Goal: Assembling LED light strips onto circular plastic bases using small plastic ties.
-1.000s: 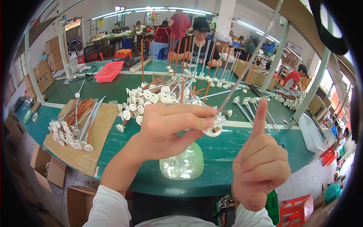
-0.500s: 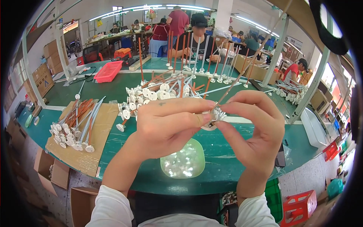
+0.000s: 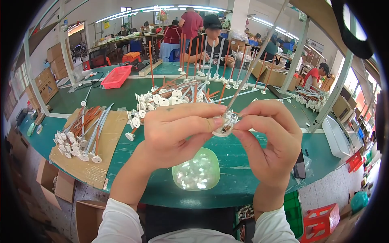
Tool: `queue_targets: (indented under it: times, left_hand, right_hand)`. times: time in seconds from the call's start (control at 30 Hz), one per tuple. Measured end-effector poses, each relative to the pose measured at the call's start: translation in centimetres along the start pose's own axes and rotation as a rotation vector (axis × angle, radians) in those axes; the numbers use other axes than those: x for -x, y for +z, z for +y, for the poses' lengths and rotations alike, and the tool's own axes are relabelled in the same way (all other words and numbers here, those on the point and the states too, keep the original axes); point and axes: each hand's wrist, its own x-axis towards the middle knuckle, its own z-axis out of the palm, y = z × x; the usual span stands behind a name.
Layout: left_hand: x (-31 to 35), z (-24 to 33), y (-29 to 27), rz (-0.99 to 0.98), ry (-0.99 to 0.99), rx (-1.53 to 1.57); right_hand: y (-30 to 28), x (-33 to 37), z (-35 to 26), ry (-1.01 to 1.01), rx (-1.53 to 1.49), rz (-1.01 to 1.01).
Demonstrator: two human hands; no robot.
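We have both hands raised over the green counter (image 3: 259, 178), working on one piece. Our left hand (image 3: 174, 133) and our right hand (image 3: 269, 139) meet at a small round translucent plastic disc with a thin grey rod (image 3: 225, 124) rising from it; the rod slants up and away to the right, past the far side of the counter. Each grip is narrow: the left thumb and forefinger pinch the disc's left edge, and the right fingertips close on its right edge, so the piece hangs in the air between the two hands, well above the counter.

As we judge it, the piece is mid-assembly, with the disc being seated or adjusted at the rod's lower end; whether it is fully home we cannot tell, since our fingers cover the joint.

A fair amount looks done. On a flat sheet of brown cardboard (image 3: 109, 141) to our left lies a batch of orange and grey rods with white disc feet (image 3: 83, 133), laid side by side. A larger heap of the same white-footed rods (image 3: 170, 99) sits in the middle of the counter, and a row of upright rods standing on their discs (image 3: 210, 60) lines the far edge, near a person seated opposite.

Much seems left too: the pale green plastic bowl of small clear parts (image 3: 196, 174), just under our hands, is well filled.
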Motion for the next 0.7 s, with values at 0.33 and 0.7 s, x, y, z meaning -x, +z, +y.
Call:
queue_targets:
  times: [0.33, 0.7]
  left_hand:
    - [0.0, -0.2, 0.4, 0.02, 0.084, -0.034]
    - [-0.1, -0.2, -0.1, -0.037, 0.127, -0.031]
  right_hand:
    - [0.5, 0.4, 0.0, 0.065, 0.03, 0.039]
    - [0.6, -0.2, 0.5, -0.15, 0.187, 0.025]
